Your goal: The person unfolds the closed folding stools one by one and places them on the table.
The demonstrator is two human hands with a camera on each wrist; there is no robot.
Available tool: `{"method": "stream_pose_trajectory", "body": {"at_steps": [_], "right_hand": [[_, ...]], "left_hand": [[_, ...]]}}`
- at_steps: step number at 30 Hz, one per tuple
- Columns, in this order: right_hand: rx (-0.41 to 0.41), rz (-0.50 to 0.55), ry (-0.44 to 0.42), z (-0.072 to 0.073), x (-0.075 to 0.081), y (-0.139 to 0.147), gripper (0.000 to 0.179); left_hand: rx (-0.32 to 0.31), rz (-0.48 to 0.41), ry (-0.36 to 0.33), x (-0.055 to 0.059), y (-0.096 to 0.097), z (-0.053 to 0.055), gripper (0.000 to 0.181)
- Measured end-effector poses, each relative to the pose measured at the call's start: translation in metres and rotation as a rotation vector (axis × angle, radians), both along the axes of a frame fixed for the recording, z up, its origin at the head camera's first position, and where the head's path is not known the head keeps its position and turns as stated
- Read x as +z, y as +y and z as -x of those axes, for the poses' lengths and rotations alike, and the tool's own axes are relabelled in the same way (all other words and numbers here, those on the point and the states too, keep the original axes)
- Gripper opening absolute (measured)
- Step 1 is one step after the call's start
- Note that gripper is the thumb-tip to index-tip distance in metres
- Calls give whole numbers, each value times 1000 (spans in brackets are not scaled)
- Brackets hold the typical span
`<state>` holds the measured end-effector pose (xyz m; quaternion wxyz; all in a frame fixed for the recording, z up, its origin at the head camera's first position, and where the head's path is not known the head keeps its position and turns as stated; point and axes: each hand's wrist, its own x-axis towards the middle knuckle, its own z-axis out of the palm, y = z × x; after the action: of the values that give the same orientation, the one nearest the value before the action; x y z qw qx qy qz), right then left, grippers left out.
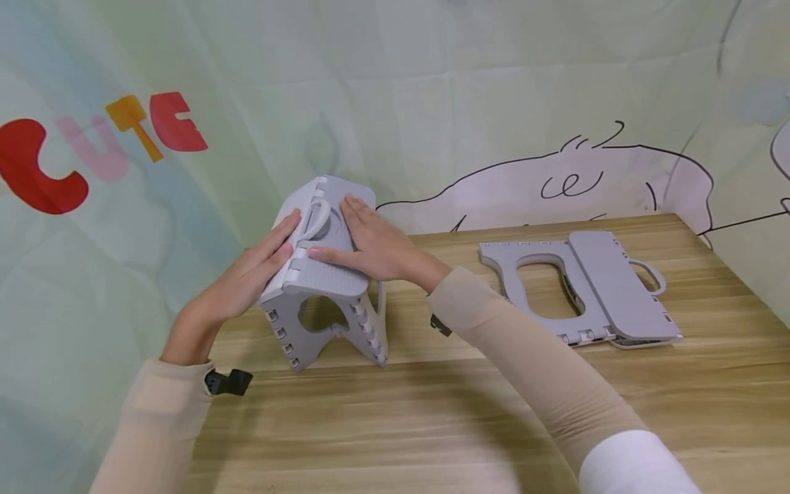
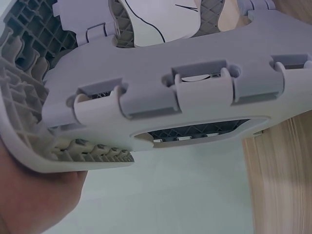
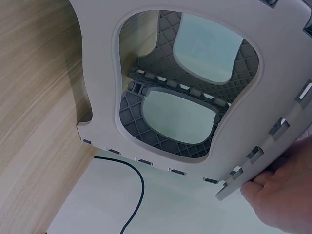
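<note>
A grey-white plastic folding stool stands on its legs on the table, partly unfolded, its hinged seat halves peaked along the middle. My left hand lies along the left half of the seat with fingers extended. On the right half, my right hand rests with straight fingers and the thumb reaching toward the hinge. A small strap handle stands up between the hands. In the left wrist view, the hinged side panels fill most of the picture; the right wrist view shows the stool's leg panel with its large opening.
A second grey stool, folded flat, lies on the wood-grain table to the right, its loop handle facing right. Behind and left of the table hangs a printed cloth backdrop with letters and a line drawing.
</note>
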<state>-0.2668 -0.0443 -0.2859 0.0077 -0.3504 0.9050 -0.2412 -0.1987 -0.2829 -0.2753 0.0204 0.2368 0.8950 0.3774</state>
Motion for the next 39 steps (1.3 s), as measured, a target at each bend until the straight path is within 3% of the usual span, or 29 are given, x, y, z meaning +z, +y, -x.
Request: {"method": "stream_pose_trajectory", "body": {"at_steps": [20,39], "right_hand": [[-17,-57,35,0,1,1,106],[-5,-146,83,1,4,4,107]], "left_hand": [[6,62,48,1,2,1,58],[29,261,104,5,5,2,60]]}}
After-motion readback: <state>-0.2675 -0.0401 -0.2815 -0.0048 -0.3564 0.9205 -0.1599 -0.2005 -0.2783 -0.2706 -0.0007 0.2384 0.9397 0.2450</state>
